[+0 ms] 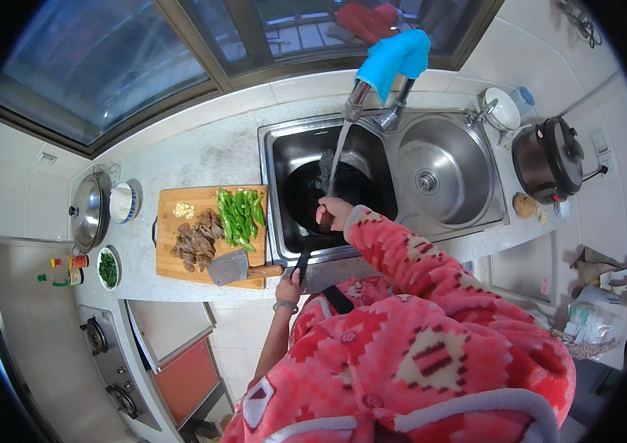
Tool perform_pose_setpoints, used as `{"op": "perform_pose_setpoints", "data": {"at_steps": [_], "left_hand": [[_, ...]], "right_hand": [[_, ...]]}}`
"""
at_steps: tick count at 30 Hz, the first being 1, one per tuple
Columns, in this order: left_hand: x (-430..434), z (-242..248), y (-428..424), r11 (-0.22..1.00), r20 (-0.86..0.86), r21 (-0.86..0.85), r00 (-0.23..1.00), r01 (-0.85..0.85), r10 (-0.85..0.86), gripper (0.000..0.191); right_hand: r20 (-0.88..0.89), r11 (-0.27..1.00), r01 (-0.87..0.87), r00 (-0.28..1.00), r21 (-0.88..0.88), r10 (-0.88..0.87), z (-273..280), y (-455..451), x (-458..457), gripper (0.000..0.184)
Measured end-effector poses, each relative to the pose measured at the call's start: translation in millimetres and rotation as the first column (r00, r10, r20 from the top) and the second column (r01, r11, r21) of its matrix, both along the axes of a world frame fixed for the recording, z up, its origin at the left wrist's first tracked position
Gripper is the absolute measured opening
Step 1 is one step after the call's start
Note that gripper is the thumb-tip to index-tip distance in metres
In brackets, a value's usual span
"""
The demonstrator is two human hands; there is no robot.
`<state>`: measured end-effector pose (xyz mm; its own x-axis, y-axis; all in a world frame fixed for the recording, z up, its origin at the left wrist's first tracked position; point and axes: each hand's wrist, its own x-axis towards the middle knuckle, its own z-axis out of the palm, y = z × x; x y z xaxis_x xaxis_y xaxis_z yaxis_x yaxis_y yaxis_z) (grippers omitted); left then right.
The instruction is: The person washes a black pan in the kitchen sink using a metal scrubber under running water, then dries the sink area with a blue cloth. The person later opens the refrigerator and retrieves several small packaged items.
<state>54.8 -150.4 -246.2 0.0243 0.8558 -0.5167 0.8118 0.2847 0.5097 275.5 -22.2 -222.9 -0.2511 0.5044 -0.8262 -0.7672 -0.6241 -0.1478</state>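
Note:
A dark round pan (299, 194) lies in the left basin of the steel sink (265, 166), under water running from the faucet (353, 105). My left hand (289, 286) grips the pan's black handle (304, 259) at the basin's front edge. Over the pan, my right hand (334, 214) is closed around a brown object (325, 222), whose lower end is hard to make out against the dark pan. To the left, a wooden cutting board (166, 260) bears sliced green peppers (240, 216), sliced brown meat (197, 241), chopped garlic (184, 210) and a cleaver (229, 268).
A blue cloth (396, 58) drapes the faucet. Right of the sink stand a white bowl (502, 109) and an electric cooker (546, 160). A lidded pan (87, 213), a bowl (123, 203), a dish of chopped greens (108, 268), bottles (60, 277) and a gas stove (108, 354) are at left.

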Motion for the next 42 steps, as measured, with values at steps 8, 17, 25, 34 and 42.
{"op": "perform_pose_setpoints", "data": {"at_steps": [8, 17, 25, 34, 42], "left_hand": [[3.8, -0.5, -4.0, 1.000, 0.012, 0.017, 1.000, -0.013, 0.012, 0.048], [3.1, 3.3, -2.7, 1.000, 0.031, 0.022, 0.999, 0.004, -0.004, 0.046], [4.8, 5.9, -3.4, 0.996, 0.053, 0.052, 0.996, -0.069, 0.066, 0.051], [4.7, -6.5, -4.5, 0.997, 0.117, -0.020, 0.991, -0.069, 0.071, 0.051], [18.3, 25.1, -8.2, 0.998, 0.010, 0.049, 0.999, 0.044, -0.044, 0.046]], "right_hand": [[0.414, 0.427, -0.883, 0.469, 0.195, 0.780, 61.3, -81.4, 70.2, 0.039], [0.430, 0.204, -0.973, 0.140, -0.106, 0.892, 41.8, -119.1, 147.7, 0.017], [0.704, 0.317, -0.629, -0.649, -0.710, 0.288, -36.4, -74.3, 153.7, 0.023], [0.555, 0.059, -0.819, -0.332, -0.570, 0.763, 97.6, -162.6, 159.5, 0.014], [0.327, 0.591, -0.792, 0.606, 0.156, 0.726, 73.3, -101.3, 66.3, 0.028]]}}
